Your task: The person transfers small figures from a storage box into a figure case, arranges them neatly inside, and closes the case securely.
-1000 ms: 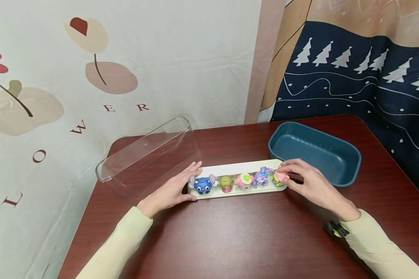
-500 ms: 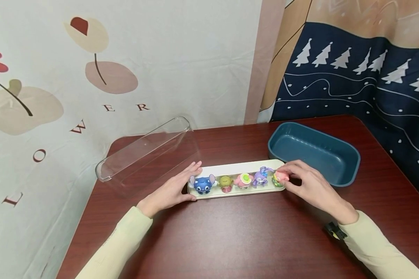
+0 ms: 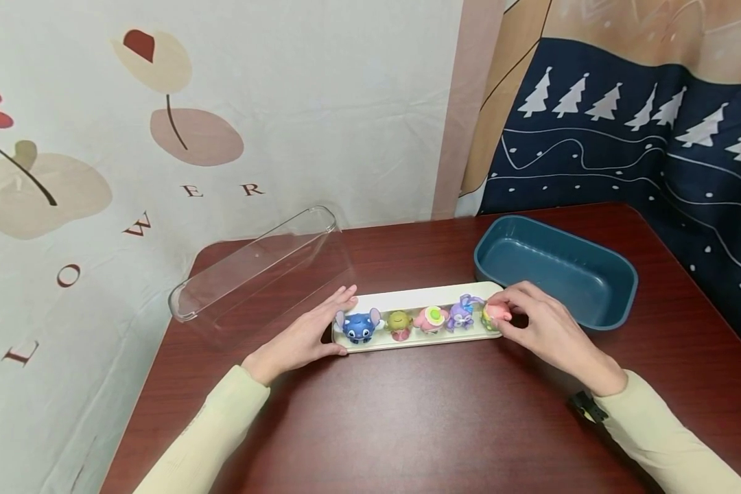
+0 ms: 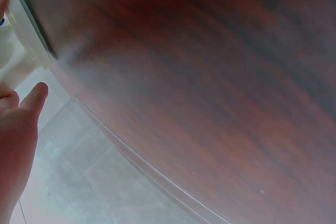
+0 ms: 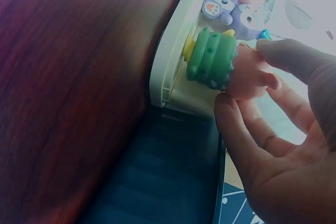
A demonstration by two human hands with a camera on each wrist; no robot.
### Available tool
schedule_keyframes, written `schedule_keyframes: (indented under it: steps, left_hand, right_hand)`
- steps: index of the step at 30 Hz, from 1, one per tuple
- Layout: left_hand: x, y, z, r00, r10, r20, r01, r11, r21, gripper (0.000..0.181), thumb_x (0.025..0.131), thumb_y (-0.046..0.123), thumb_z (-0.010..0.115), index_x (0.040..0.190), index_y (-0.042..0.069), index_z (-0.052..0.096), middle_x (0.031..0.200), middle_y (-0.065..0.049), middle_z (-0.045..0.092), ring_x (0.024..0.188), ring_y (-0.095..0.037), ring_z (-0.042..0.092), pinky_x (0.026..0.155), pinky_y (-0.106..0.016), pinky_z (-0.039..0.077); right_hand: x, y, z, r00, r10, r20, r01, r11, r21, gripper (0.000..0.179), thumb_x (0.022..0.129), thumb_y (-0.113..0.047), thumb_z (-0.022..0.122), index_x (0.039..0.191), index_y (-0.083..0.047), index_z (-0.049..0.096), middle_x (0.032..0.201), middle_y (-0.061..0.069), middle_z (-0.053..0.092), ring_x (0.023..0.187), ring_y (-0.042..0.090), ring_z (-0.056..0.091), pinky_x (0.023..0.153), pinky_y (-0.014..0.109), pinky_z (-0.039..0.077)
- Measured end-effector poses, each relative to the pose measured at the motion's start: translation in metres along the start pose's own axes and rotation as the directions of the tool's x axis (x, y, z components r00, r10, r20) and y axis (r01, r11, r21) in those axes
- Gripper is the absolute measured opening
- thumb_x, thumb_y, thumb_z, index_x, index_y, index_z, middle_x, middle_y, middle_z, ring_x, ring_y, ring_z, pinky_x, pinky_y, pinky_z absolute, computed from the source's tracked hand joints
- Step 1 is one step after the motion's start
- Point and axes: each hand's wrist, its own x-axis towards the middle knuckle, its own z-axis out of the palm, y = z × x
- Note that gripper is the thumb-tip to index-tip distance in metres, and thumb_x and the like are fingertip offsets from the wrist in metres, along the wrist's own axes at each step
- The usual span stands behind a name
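Note:
In the head view, a long white tray [image 3: 401, 300] lies on the table, bearing a row of small figurines. From the left come a blue big-eared figurine [image 3: 359, 327], a green one [image 3: 399, 322], a pink one with a green-and-white top [image 3: 431, 319] and a purple long-eared one [image 3: 461, 314]. My left hand [image 3: 302, 339] holds the tray's left end between thumb and fingers. At the right end, my right hand [image 3: 549, 329] pinches a pink-headed figurine with a green body [image 5: 212, 59]. Its yellow base stands at the tray floor; whether it touches cannot be told.
A clear plastic cover [image 3: 265, 267] lies slanted at the back left, near the patterned cloth wall. Behind my right hand stands a deep blue rectangular basin [image 3: 556, 257], close to the tray's right end. The brown table [image 3: 407, 418] stretches in front of the tray.
My right hand has shifted slightly left, still pinching the pink-headed figurine, which has moved a little with it. The left hand and tray look unmoved.

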Motion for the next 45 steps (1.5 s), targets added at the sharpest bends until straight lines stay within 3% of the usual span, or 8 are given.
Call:
schedule_keyframes:
  steps: [5,10,14,23,33,45]
  left_hand:
    - [0.0,0.0,0.0,1.0,0.0,0.0,0.0,1.0,0.001,0.091,0.081,0.014,0.09,0.157,0.005,0.041,0.168,-0.016,0.028,0.157,-0.03,0.02,0.123,-0.04,0.027]
    - [-0.001,-0.001,0.0,1.0,-0.001,-0.001,0.001,1.0,-0.001,0.092,0.081,0.013,0.09,0.157,0.005,0.041,0.168,-0.016,0.028,0.157,-0.031,0.02,0.124,-0.039,0.026]
    - [-0.001,-0.002,0.001,1.0,-0.003,0.0,0.003,1.0,0.005,0.09,0.081,0.014,0.09,0.156,0.005,0.042,0.168,-0.016,0.028,0.157,-0.031,0.02,0.124,-0.042,0.026]
    - [-0.003,-0.002,0.001,1.0,-0.024,0.011,0.024,1.0,-0.008,0.09,0.082,0.015,0.09,0.157,0.006,0.041,0.17,-0.01,0.025,0.157,-0.028,0.019,0.123,-0.042,0.027]
    - [-0.003,-0.002,0.0,1.0,-0.007,0.001,0.007,1.0,-0.006,0.09,0.081,0.014,0.09,0.157,0.006,0.042,0.169,-0.014,0.027,0.157,-0.029,0.019,0.123,-0.042,0.027]
    - [-0.001,0.004,0.0,1.0,-0.026,0.008,0.026,0.999,0.031,0.093,0.082,0.016,0.09,0.158,0.004,0.039,0.172,-0.012,0.02,0.157,-0.034,0.017,0.122,-0.044,0.028]
  right_hand:
    - [0.001,0.0,-0.001,1.0,-0.018,0.008,0.018,1.0,0.004,0.042,0.084,-0.01,0.086,0.122,-0.016,0.07,0.118,0.003,0.067,0.101,0.019,0.057,0.081,0.043,0.056]
    - [0.001,0.001,-0.005,0.997,-0.011,0.07,0.01,1.0,0.018,0.046,0.086,-0.01,0.085,0.128,-0.015,0.069,0.125,0.009,0.068,0.108,0.026,0.06,0.09,0.052,0.055]
    - [0.001,0.002,-0.008,0.994,-0.02,0.105,0.017,0.999,0.03,0.046,0.088,-0.008,0.083,0.131,-0.016,0.069,0.127,0.01,0.068,0.108,0.027,0.06,0.089,0.053,0.055]
    - [0.003,0.005,-0.008,0.992,-0.058,0.11,0.052,0.997,0.049,0.047,0.087,-0.004,0.082,0.131,-0.016,0.07,0.127,0.011,0.069,0.106,0.029,0.062,0.086,0.051,0.057]
    - [0.004,0.008,-0.009,0.989,-0.078,0.124,0.07,0.995,0.068,0.047,0.089,0.001,0.079,0.132,-0.015,0.069,0.127,0.01,0.069,0.107,0.028,0.062,0.084,0.05,0.057]
    - [0.001,0.007,-0.014,0.992,-0.064,0.108,0.055,0.995,0.087,0.055,0.09,-0.005,0.078,0.141,-0.014,0.062,0.143,0.013,0.061,0.122,0.033,0.058,0.095,0.06,0.054]
